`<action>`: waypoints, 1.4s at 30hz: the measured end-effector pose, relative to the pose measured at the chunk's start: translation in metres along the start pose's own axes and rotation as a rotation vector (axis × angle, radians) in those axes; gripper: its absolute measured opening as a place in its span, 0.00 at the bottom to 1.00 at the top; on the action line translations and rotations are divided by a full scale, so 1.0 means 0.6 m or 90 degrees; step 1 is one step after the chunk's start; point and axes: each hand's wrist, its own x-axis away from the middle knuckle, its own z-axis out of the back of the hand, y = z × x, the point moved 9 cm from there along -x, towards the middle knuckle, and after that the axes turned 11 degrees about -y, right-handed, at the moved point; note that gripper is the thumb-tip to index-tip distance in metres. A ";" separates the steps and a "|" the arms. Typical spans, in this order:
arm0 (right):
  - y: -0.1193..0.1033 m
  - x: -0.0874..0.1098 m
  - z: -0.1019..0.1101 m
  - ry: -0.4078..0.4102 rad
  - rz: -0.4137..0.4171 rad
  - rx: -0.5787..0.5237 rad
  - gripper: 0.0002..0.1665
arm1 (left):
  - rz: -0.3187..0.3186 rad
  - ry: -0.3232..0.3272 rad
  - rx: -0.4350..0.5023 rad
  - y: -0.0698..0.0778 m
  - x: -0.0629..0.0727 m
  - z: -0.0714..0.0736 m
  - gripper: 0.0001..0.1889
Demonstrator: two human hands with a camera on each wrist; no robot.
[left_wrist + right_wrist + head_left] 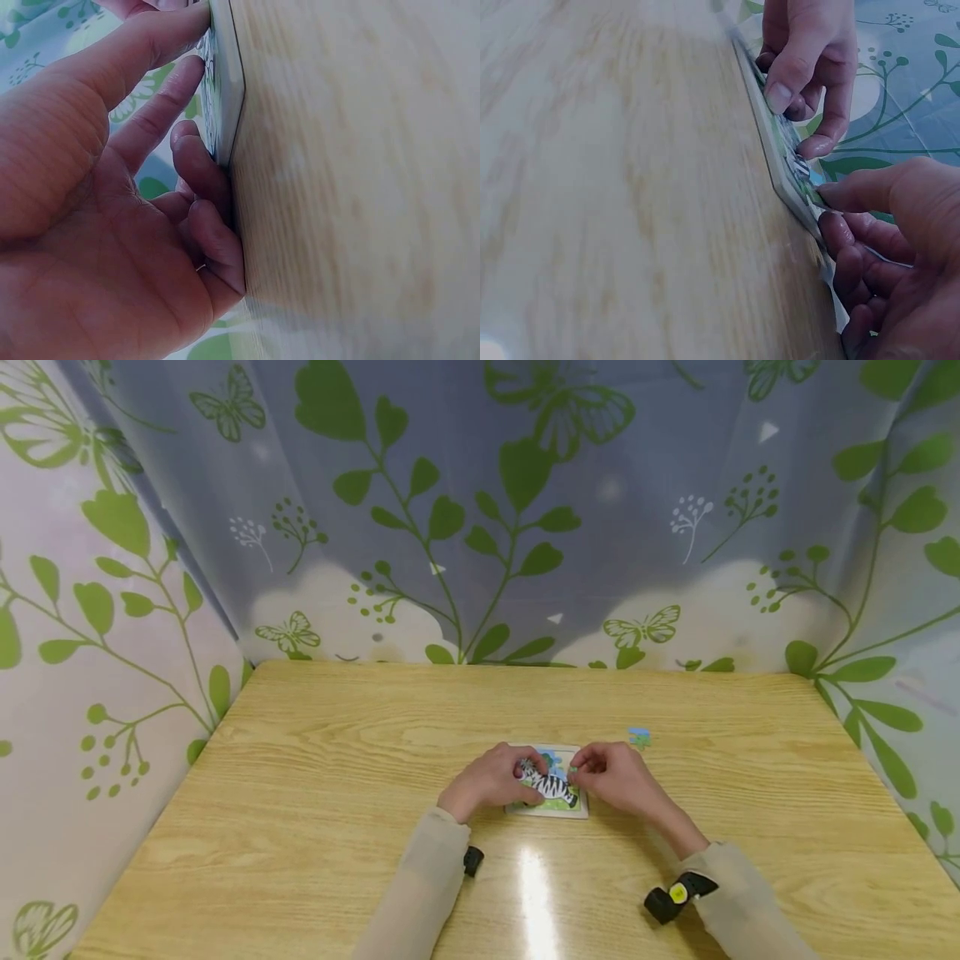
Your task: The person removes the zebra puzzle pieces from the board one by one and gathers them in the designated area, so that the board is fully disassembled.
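A small jigsaw puzzle board (pixel 547 815) with a zebra picture (pixel 553 787) lies flat on the table, between both hands. My left hand (pixel 489 782) rests over its left side, thumb and forefinger spread and pressing on the picture. In the left wrist view its other fingers (pixel 217 236) bend down beside the board's edge onto the table. At the right edge of the board, my right hand (pixel 618 777) pinches a small green and blue puzzle piece (pixel 819 196) between thumb and forefinger. Most of that piece is hidden by the fingertips.
One loose blue and green puzzle piece (pixel 639 737) lies on the wooden table (pixel 360 727), behind the right hand. A patterned curtain (pixel 465 527) with leaves and butterflies encloses the back and sides. Dark wrist cameras (pixel 667 902) sit on both sleeves.
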 end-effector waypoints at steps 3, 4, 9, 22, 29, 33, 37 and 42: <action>0.001 0.001 0.001 -0.004 0.001 -0.025 0.08 | 0.004 0.001 -0.003 -0.001 0.000 0.001 0.14; 0.001 0.001 0.001 -0.004 0.005 -0.036 0.08 | 0.005 0.001 -0.005 -0.001 0.000 0.001 0.14; 0.007 0.007 0.009 0.004 0.031 -0.075 0.09 | 0.004 0.000 -0.008 -0.001 0.000 0.002 0.14; 0.039 0.035 0.057 0.025 0.049 -0.096 0.12 | -0.009 0.000 0.008 -0.001 0.002 -0.001 0.14; 0.066 0.053 0.099 0.055 0.046 -0.097 0.13 | -0.005 0.001 0.009 -0.003 0.003 -0.001 0.14; 0.081 0.060 0.121 0.077 0.038 -0.087 0.14 | -0.006 0.002 0.012 -0.004 0.004 0.000 0.14; 0.095 0.063 0.138 0.095 0.034 -0.073 0.14 | -0.006 0.004 0.009 -0.004 0.003 0.001 0.14; 0.108 0.067 0.158 0.111 0.030 -0.060 0.14 | -0.002 0.003 0.011 -0.005 0.003 0.000 0.14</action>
